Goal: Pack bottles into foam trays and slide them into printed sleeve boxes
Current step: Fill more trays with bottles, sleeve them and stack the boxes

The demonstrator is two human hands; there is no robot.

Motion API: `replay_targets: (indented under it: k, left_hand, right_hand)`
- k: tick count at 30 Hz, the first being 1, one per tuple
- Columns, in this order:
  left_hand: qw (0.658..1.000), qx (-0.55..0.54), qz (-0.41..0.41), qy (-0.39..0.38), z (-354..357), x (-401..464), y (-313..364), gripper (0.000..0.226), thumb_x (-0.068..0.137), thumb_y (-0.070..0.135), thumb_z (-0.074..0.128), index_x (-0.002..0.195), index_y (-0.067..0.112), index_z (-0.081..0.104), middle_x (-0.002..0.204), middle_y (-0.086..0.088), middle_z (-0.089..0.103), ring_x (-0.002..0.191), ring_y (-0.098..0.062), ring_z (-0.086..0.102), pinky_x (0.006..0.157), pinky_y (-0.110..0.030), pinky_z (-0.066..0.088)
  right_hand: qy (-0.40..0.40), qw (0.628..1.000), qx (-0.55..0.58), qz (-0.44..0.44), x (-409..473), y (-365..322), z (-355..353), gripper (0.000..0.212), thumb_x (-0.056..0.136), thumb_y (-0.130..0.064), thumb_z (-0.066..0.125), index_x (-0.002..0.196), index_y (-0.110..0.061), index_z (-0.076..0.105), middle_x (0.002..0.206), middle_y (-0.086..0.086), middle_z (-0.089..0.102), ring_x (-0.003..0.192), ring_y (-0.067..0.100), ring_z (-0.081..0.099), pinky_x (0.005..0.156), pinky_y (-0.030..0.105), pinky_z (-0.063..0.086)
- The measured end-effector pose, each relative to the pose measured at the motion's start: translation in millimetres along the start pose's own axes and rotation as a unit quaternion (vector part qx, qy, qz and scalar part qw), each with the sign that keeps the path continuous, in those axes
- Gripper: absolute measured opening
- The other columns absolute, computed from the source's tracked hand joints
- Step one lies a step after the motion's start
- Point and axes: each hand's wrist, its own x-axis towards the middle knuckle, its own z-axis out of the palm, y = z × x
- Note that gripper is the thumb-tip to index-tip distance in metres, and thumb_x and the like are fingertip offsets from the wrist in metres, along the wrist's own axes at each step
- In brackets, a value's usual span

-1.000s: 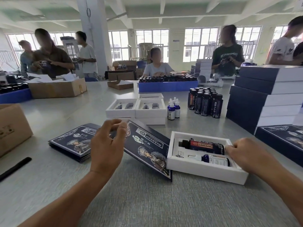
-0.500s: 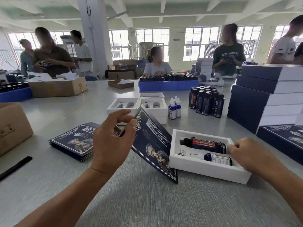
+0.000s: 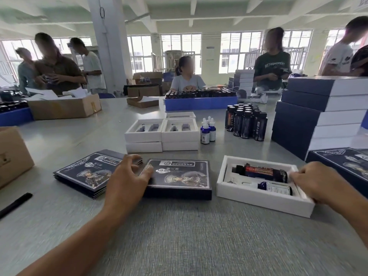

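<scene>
Head view: left hand (image 3: 127, 180) grips sleeve box (image 3: 179, 178) edge; right hand (image 3: 318, 184) grips foam tray (image 3: 258, 198) end.

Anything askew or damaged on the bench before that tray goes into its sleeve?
Nothing stands out. The filled foam tray holds the dark bottle and the dropper bottle, both lying in their slots. The printed sleeve lies beside it, apart, opened into a box shape. No spills or dents show.

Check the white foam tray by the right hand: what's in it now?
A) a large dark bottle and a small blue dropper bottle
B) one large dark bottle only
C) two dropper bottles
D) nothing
A: the white foam tray holds the large dark bottle and the small blue dropper bottle side by side.
</scene>
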Motion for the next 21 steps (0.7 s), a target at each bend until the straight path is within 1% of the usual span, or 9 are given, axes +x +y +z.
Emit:
replay_targets:
  k: [2,5,8,12,14,16,21]
  left_hand:
    - [1.000,0.027,-0.001,-0.016,3.4,-2.0,1.8,0.047,0.085,0.047,0.068,0.125,0.030,0.052,0.106,0.002,0.065,0.094,-0.017,0.062,0.085,-0.042,0.052]
    - [0.999,0.038,-0.015,-0.036,4.4,-1.7,3.5,0.049,0.084,0.048,0.068,0.126,0.027,0.053,0.106,-0.002,0.067,0.094,-0.020,0.063,0.086,-0.041,0.051]
    - [0.998,0.033,-0.023,-0.038,3.8,-1.2,2.3,0.050,0.084,0.049,0.068,0.126,0.025,0.054,0.106,-0.005,0.068,0.093,-0.020,0.062,0.083,-0.037,0.049]
    - [0.999,-0.002,-0.032,-0.027,4.8,-0.9,2.1,0.042,0.086,0.045,0.067,0.122,0.025,0.057,0.111,-0.007,0.066,0.092,-0.019,0.059,0.076,-0.033,0.046]
    - [0.999,0.000,-0.033,0.005,5.9,0.1,0.6,0.035,0.089,0.041,0.065,0.118,0.023,0.061,0.114,-0.008,0.067,0.093,-0.017,0.054,0.079,-0.032,0.042]
    - [0.999,-0.004,-0.035,0.023,7.0,0.6,-0.5,0.030,0.090,0.038,0.064,0.115,0.022,0.063,0.115,-0.007,0.067,0.094,-0.016,0.052,0.082,-0.032,0.039]
    - [0.999,0.001,-0.036,0.040,8.5,0.2,-3.3,0.030,0.091,0.039,0.063,0.116,0.022,0.063,0.117,-0.005,0.066,0.094,-0.014,0.050,0.083,-0.031,0.038]
  right_hand:
    - [-0.017,1.000,0.001,0.003,-0.1,-3.5,0.6,0.034,0.095,-0.033,0.061,0.069,-0.011,0.060,0.069,0.009,0.063,0.064,0.022,0.059,0.052,0.029,0.036]
    - [-0.037,0.999,0.016,0.014,-1.0,-5.4,-1.4,0.028,0.096,-0.035,0.060,0.080,-0.012,0.063,0.077,0.010,0.065,0.070,0.023,0.062,0.056,0.029,0.042]
    - [-0.045,0.998,0.030,0.016,-2.7,-4.2,-2.5,0.026,0.095,-0.034,0.061,0.084,-0.010,0.064,0.080,0.010,0.066,0.072,0.023,0.062,0.056,0.029,0.042]
    - [-0.027,0.998,0.052,0.005,-2.0,-2.2,-4.4,0.030,0.091,-0.029,0.064,0.072,-0.007,0.063,0.071,0.011,0.065,0.066,0.024,0.060,0.052,0.029,0.038]
    - [-0.020,0.999,0.035,0.001,-1.7,-2.1,-4.3,0.031,0.090,-0.028,0.062,0.068,-0.007,0.057,0.069,0.011,0.060,0.065,0.026,0.056,0.050,0.029,0.033]
    - [-0.018,0.999,0.031,-0.001,-2.5,-2.6,-3.9,0.030,0.090,-0.027,0.061,0.068,-0.007,0.056,0.070,0.012,0.058,0.065,0.026,0.055,0.049,0.029,0.031]
    - [-0.026,0.998,0.053,-0.005,-6.7,-2.8,-5.5,0.029,0.090,-0.025,0.062,0.071,-0.003,0.060,0.070,0.014,0.061,0.063,0.026,0.057,0.051,0.029,0.035]
